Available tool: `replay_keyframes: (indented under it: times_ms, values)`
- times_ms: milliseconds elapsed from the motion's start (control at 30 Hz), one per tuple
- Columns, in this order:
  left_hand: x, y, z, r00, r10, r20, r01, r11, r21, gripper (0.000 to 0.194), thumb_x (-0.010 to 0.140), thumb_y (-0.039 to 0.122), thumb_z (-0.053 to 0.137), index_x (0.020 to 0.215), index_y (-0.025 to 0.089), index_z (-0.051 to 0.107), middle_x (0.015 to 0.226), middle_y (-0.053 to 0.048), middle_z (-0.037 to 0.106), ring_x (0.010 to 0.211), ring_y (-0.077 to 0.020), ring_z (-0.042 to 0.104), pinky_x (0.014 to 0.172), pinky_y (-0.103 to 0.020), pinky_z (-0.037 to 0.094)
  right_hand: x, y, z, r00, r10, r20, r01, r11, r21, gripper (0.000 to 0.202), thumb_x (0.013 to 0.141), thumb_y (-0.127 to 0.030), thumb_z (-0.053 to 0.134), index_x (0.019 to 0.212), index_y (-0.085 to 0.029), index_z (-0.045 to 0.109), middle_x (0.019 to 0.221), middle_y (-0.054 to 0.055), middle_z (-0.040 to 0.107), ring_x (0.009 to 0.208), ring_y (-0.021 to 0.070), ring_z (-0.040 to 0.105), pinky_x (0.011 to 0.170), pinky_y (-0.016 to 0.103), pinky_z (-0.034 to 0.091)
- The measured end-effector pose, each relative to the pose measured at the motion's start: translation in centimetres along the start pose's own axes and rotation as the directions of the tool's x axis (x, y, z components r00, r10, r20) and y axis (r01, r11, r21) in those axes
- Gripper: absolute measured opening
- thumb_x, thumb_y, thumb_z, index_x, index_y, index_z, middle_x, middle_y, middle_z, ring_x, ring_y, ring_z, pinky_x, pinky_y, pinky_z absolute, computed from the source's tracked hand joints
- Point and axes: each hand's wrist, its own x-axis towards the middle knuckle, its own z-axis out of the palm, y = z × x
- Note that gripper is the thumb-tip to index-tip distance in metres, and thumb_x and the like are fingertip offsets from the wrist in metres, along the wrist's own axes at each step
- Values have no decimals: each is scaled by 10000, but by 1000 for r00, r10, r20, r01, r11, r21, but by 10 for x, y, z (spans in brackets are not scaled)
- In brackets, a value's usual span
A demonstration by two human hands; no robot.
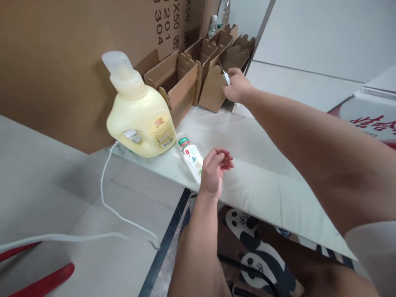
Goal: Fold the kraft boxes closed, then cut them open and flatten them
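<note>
My right hand [237,86] reaches to the back and is closed on a slim white-handled tool [226,77] with a thin dark tip. The tool is beside an open cardboard box [213,88], its tip close to the box's upper edge. My left hand [215,169] hovers over the front of the cloth-covered surface, fingers loosely curled with nothing in them. Just left of it lies a small clear bottle [191,158] with a white and green label, its lower end partly hidden by the hand. A large pale yellow detergent jug [140,111] stands further left.
More open cardboard boxes [187,93] stand in a row at the back. A clear plastic bottle [213,25] is behind them. At the left rises a big printed carton [77,49]. A white cable [105,198] hangs down to the floor near red legs [46,282].
</note>
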Motion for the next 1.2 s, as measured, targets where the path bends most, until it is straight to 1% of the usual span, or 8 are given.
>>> replay_keyframes:
  times_ms: [100,233,333,433,600,733,967,1200]
  values:
    - [2,-3,3,1000,-7,11,7,1000,10,224,667,369,676,778,185,613,705,6,629,597,-97,566,621,-240,424,-15,-20,-14,964,261,40,-253,957,-143,121,908,-249,587,854,-143,571,1195,172,661,1186,274,644,1096,460,436]
    - [3,-12,5,988,137,-71,-130,987,95,181,714,362,646,766,196,598,658,18,580,593,-115,549,613,-256,420,-65,-48,-46,974,222,42,-212,961,-177,198,950,-247,545,762,-193,515,964,88,698,1036,225,668,1020,416,489]
    - [2,-18,0,830,496,-256,-422,858,294,153,789,335,619,730,204,568,644,27,537,639,-120,528,660,-260,416,-131,-41,-82,981,166,-101,-179,974,-139,205,909,-222,590,722,-224,508,834,45,677,871,220,672,946,434,526]
    - [1,-23,-7,642,719,-267,-568,680,464,175,867,377,615,813,211,602,796,5,597,797,-141,578,783,-283,451,-219,-17,-121,932,85,-353,-92,996,-2,260,909,-247,560,649,-236,576,791,43,685,756,220,665,809,428,554]
    - [-1,-41,1,723,638,265,-677,579,455,432,927,588,558,1184,259,668,1263,-78,654,1248,-254,587,1061,-414,460,-356,12,-149,714,138,-687,-19,984,178,332,909,-289,578,580,-276,620,813,14,697,788,234,673,840,476,539]
    - [-4,-64,18,693,486,532,-708,596,379,609,907,727,475,1280,279,653,1353,-109,641,1290,-304,598,1056,-446,499,-402,22,-143,599,237,-765,31,948,318,185,893,-306,610,826,-292,781,973,12,730,1021,245,683,1041,520,493]
    - [-1,-83,35,656,556,511,-755,488,438,724,837,804,507,1307,273,649,1387,-108,628,1347,-325,560,1116,-468,458,-423,40,-149,749,385,-539,-21,827,561,354,965,-487,496,1144,-344,766,1315,22,717,1324,310,604,1167,580,431]
    - [-1,-93,50,600,604,525,-782,302,545,604,923,721,444,933,234,801,1072,-93,748,1122,-275,645,1105,-512,449,-439,41,-149,828,383,-409,-68,794,605,567,955,-639,439,1404,-342,616,1501,12,584,1445,321,488,1202,579,416]
